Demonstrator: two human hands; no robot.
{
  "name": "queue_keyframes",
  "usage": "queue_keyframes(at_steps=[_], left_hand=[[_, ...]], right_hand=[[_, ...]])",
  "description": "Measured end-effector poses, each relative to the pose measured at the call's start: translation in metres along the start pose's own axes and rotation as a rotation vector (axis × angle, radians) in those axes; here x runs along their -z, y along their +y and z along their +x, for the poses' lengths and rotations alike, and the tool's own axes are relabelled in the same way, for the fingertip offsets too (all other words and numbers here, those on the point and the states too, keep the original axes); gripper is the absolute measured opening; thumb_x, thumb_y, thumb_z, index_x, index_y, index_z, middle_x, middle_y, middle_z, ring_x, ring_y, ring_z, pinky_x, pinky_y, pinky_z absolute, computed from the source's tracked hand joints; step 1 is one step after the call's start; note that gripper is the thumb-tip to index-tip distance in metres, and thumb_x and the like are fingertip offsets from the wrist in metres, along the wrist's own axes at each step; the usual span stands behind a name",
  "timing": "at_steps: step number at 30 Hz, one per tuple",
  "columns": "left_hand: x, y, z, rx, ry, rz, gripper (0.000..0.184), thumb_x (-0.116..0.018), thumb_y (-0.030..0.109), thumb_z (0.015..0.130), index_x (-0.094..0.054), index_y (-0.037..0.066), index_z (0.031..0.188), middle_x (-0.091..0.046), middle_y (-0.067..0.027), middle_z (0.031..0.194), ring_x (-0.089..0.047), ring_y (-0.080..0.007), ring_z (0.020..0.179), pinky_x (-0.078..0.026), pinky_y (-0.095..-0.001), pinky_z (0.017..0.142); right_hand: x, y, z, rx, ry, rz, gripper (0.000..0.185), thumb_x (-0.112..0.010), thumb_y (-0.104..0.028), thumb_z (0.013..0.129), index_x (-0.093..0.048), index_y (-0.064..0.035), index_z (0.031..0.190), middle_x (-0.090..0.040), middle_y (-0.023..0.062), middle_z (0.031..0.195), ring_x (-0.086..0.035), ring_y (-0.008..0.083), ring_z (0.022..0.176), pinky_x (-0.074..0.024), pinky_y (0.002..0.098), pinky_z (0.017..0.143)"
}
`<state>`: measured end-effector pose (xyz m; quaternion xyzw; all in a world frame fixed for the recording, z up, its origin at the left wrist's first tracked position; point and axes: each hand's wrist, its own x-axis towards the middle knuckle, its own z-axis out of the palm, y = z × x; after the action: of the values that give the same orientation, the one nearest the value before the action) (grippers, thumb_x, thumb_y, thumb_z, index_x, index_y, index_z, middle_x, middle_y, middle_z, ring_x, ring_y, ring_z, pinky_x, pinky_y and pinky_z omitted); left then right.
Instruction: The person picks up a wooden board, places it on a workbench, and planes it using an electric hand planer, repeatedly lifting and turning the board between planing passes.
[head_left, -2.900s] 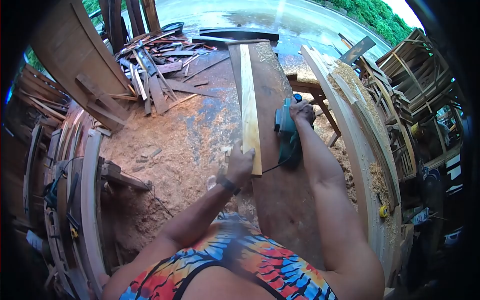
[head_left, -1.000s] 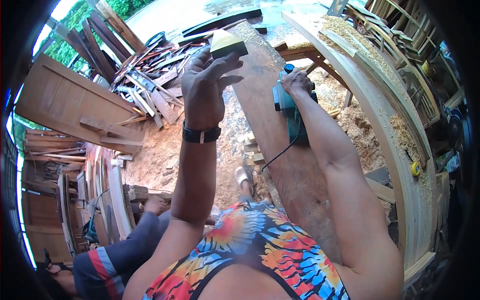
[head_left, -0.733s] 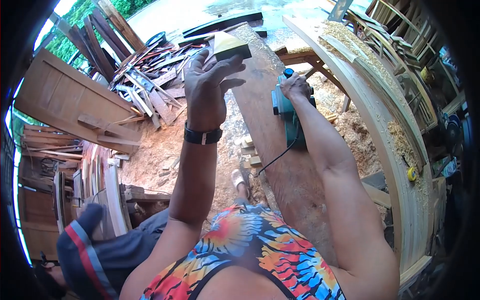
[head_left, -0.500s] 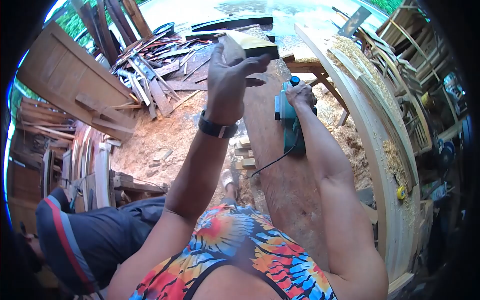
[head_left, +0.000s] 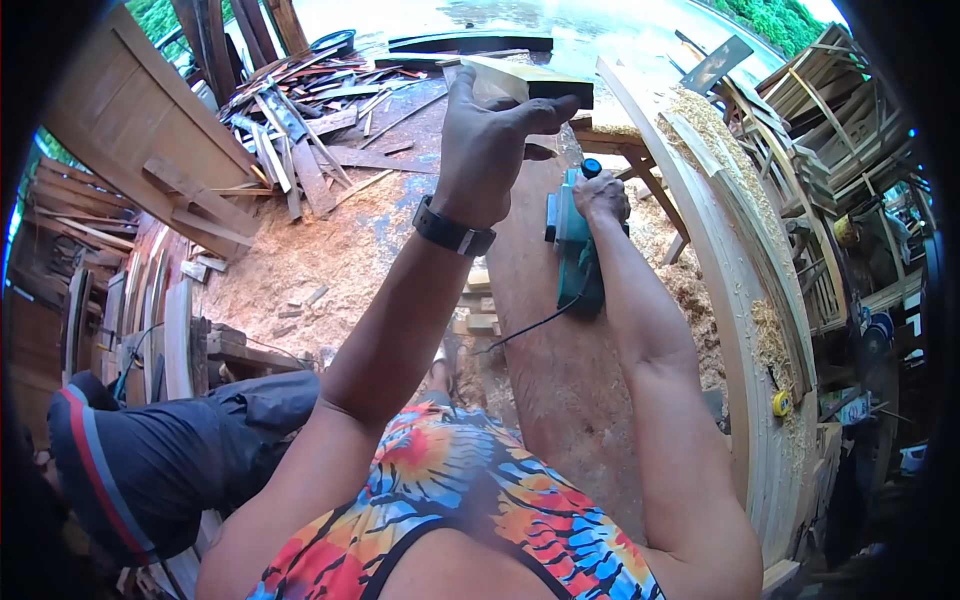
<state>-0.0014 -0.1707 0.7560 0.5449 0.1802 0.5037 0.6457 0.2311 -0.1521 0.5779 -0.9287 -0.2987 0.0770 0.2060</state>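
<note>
My left hand point(head_left: 488, 150), with a dark band on the wrist, is raised over the plank. Its thumb and fingers are closed around a piece of wood point(head_left: 515, 78) with a pale top and a dark end. My right hand point(head_left: 603, 197) grips a green electric planer point(head_left: 572, 228) by its handle, close to the dark blue knob point(head_left: 591, 167). The planer rests on a long reddish-brown plank point(head_left: 570, 390), which stretches away from my body. A black power cord point(head_left: 540, 322) trails off to the left from the planer's rear.
A long pale beam point(head_left: 690, 230) covered in shavings runs along the right, with a yellow tape measure point(head_left: 781, 403) on it. Wood scraps point(head_left: 290, 120) lie heaped at far left. A wooden door panel point(head_left: 130, 110) leans at left. A person in dark clothing point(head_left: 190, 445) bends at lower left.
My left hand and the piece of wood have shifted right, closer over the plank. My right hand stays on the planer, which has hardly moved. The view has turned slightly.
</note>
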Motion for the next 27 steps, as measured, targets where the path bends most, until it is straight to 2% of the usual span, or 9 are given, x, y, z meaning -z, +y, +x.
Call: queue_keyframes(at_steps=[13,27], left_hand=[[-0.003,0.002,-0.001,0.001,-0.003,0.02,0.11,-0.076,0.012,0.082,0.005,-0.008,0.154,-0.071,-0.0216,0.112,-0.073,-0.0278,0.092,-0.06,-0.0358,0.071],[0.021,0.01,-0.012,0.041,0.049,0.011,0.101,-0.067,0.012,0.087,0.005,-0.007,0.155,-0.071,-0.0216,0.111,-0.073,-0.0299,0.096,-0.061,-0.0335,0.072]], right_hand=[[0.002,-0.001,-0.001,-0.011,-0.016,0.003,0.06,-0.058,-0.052,0.089,-0.062,-0.0057,0.128,-0.062,0.0231,0.129,-0.062,0.039,0.12,-0.0491,0.0495,0.102],[0.002,0.001,-0.003,-0.001,0.02,0.057,0.054,-0.061,-0.048,0.089,-0.066,-0.0047,0.122,-0.066,0.0227,0.123,-0.064,0.0376,0.118,-0.0506,0.0478,0.1]])
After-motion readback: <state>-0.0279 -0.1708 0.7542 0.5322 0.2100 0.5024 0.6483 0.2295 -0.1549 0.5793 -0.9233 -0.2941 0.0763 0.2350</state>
